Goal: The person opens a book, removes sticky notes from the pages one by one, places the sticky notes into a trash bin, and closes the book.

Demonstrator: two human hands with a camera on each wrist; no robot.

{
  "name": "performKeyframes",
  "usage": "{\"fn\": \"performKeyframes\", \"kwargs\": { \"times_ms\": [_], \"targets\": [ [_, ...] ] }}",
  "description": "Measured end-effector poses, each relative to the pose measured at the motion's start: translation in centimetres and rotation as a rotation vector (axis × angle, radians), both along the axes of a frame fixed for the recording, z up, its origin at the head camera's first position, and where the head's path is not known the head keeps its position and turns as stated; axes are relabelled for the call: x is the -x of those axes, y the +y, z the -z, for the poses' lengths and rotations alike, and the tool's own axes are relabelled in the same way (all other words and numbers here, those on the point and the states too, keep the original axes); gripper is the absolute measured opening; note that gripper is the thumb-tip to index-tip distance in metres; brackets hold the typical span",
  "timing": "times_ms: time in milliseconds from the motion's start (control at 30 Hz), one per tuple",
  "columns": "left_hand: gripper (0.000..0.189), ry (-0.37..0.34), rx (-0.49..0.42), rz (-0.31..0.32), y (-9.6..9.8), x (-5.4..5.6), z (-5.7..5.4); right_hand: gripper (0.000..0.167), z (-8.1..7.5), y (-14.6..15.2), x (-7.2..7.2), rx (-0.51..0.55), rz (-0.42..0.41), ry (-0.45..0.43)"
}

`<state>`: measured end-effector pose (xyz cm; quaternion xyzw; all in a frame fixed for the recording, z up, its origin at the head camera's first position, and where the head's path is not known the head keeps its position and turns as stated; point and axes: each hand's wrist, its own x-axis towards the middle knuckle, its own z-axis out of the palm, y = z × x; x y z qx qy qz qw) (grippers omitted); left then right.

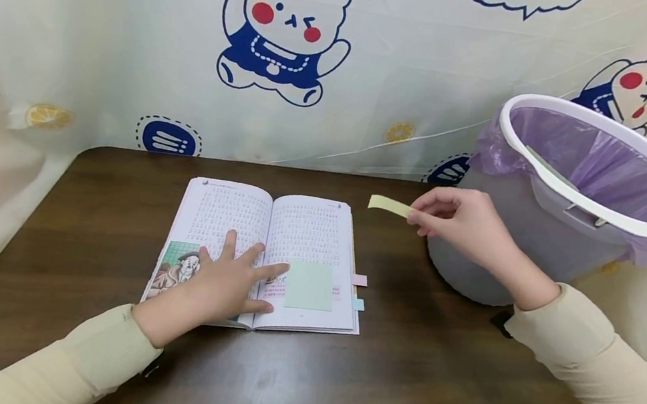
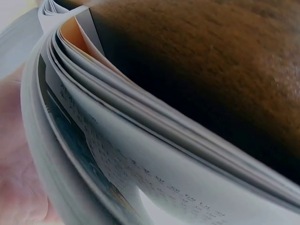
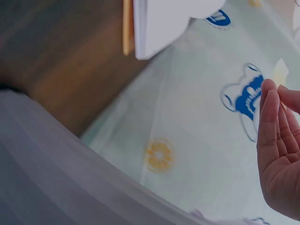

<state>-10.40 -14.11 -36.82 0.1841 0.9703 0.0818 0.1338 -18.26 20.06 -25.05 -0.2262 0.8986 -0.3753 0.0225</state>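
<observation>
An open book (image 1: 311, 227) lies on the brown table, text on both pages and a cartoon picture at its lower left. My left hand (image 1: 222, 284) rests spread across the inner part of the pages, fingers straight. On the right page sits a pale green square sticky note (image 1: 310, 286). In the air to the right of the book, my right hand (image 1: 460, 222) pinches a pale yellow paper strip (image 1: 388, 204) between thumb and fingertips. The right wrist view shows the same strip (image 3: 281, 72) at the fingertips. In the left wrist view the page edges (image 2: 140, 126) fill the middle.
A grey trash bin (image 1: 491, 216) with a white rim and purple liner stands tilted at the right, close behind the right hand. Pink and blue index tabs (image 1: 358, 305) stick out of the book's right edge. A printed curtain (image 1: 397, 49) hangs behind the table (image 1: 85, 220).
</observation>
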Motion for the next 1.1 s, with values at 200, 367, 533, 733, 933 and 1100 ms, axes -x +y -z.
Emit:
{"fn": "performKeyframes", "kwargs": {
  "times_ms": [200, 367, 533, 733, 933, 1100],
  "targets": [
    [0.070, 0.030, 0.006, 0.008, 0.0, 0.1, -0.1, 0.008, -2.5, 0.6, -0.8, -0.023, -0.005, 0.163],
    [0.069, 0.022, 0.007, 0.007, 0.0, 0.2, -0.1, 0.008, -3.8, 1.2, -1.3, -0.012, 0.014, 0.230],
    [0.069, 0.011, -0.001, -0.004, -0.1, 0.2, -0.2, 0.007, -5.0, 1.8, -1.9, 0.033, 0.054, 0.255],
    [0.069, 0.011, 0.000, 0.002, -0.1, 0.2, -0.1, 0.008, -7.0, 2.6, -2.8, 0.074, 0.142, 0.330],
    [0.068, 0.013, 0.000, 0.006, 0.0, 0.0, -0.1, 0.007, -8.2, 4.4, -3.1, 0.182, 0.212, 0.341],
    [0.068, 0.006, -0.006, 0.002, 0.0, -0.1, -0.1, 0.009, -8.9, 6.2, -3.2, 0.231, 0.279, 0.334]
  ]
}}
